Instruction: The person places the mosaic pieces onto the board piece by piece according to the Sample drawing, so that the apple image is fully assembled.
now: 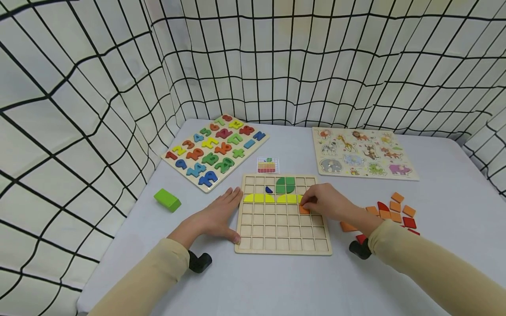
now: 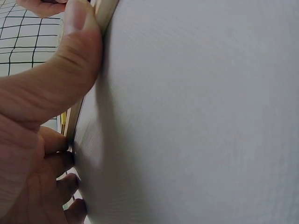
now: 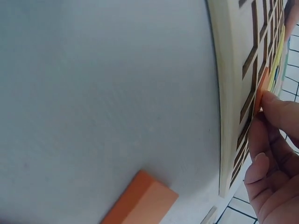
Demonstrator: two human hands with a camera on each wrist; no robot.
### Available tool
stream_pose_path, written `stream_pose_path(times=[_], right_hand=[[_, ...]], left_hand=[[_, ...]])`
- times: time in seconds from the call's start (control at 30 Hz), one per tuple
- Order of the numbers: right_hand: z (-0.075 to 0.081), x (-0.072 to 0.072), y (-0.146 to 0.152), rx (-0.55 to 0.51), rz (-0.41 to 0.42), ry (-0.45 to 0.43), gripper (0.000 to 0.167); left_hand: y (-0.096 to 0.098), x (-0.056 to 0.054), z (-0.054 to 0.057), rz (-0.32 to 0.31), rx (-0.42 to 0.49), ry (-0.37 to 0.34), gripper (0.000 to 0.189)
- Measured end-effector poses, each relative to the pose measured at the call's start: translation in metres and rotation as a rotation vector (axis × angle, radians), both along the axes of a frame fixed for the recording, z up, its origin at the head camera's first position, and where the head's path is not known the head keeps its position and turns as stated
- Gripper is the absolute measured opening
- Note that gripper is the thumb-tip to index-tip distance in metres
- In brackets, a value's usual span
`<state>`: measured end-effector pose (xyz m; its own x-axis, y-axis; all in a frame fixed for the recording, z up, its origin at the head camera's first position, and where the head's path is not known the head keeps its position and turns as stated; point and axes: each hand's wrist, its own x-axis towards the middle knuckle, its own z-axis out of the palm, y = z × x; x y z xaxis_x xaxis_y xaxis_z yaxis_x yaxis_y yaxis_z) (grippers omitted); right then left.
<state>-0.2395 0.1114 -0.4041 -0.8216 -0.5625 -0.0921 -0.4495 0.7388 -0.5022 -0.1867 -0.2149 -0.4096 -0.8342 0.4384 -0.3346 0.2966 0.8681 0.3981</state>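
The right hand, the nearer, pinches an orange square at the grid board, just on the person's side of the rightmost yellow piece; the left hand, thumb spread wide, touches the board's left edge.

Right hand pinches an orange square tile at the gridded wooden board, just below a yellow piece. Left hand touches the board's left edge. Number puzzle and animal puzzle lie beyond; green block at left
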Motion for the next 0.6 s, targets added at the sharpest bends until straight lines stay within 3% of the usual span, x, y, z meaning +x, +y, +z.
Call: stream_pose_path(times=[0.3, 0.6], right_hand=[[0.003, 0.004, -0.005, 0.018, 0.018, 0.052, 0.009], [0.010, 0.003, 0.022, -0.001, -0.061, 0.028, 0.009]], left_hand=[[0.000, 0.000, -0.001, 0.003, -0.006, 0.001, 0.129], [0.000, 0.001, 0.002, 0.002, -0.004, -0.001, 0.129]])
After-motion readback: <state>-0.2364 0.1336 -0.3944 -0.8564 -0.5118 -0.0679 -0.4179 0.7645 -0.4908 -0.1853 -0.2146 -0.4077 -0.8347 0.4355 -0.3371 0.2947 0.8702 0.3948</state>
